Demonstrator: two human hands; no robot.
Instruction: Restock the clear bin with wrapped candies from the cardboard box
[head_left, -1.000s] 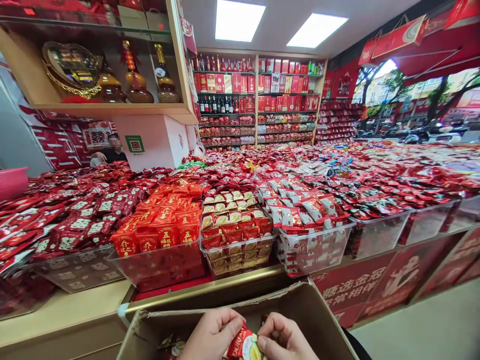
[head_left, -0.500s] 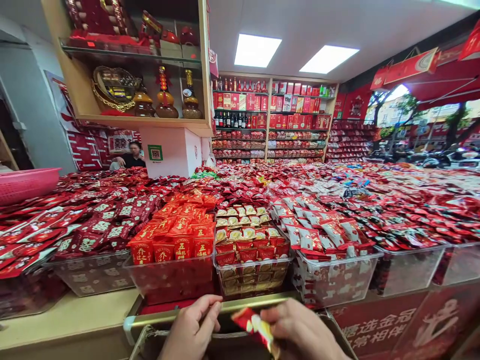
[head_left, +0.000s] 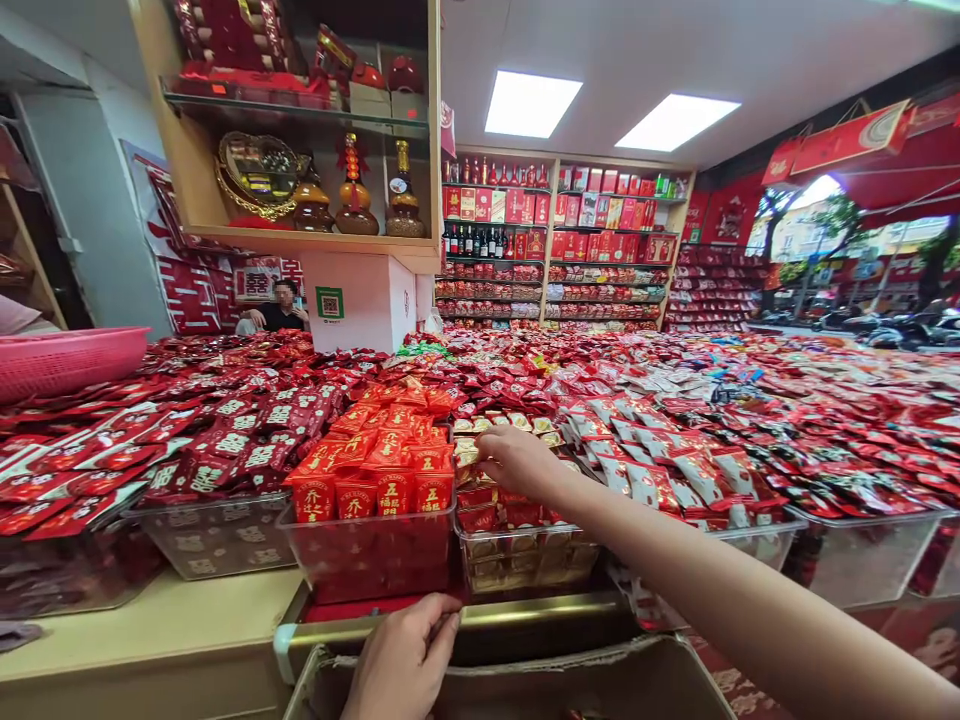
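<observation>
My right hand (head_left: 517, 462) reaches across into a clear plastic bin (head_left: 525, 545) of gold-and-red wrapped durian candies (head_left: 517, 512). Its fingertips are pinched together on a candy at the bin's left side; the fingers partly hide it. Low in front, my left hand (head_left: 409, 650) hovers over the near wall of an open cardboard box (head_left: 570, 670), thumb and forefinger closed together with nothing visible between them. A small bit of red and gold shows inside the box at the bottom edge of the view.
Orange-red packets (head_left: 375, 470) fill the bin to the left, and white-and-red packets (head_left: 675, 465) the one to the right. A gold-edged counter rail (head_left: 540, 610) runs behind the box. A display cabinet (head_left: 300, 240) overhangs at upper left. A pink basket (head_left: 71, 355) and a seated person (head_left: 285, 310) are farther left.
My right hand no longer has the red-and-gold packet and has moved up and forward to the durian candies. My left hand stays low, its thumb and forefinger closer together. The view has turned slightly left.
</observation>
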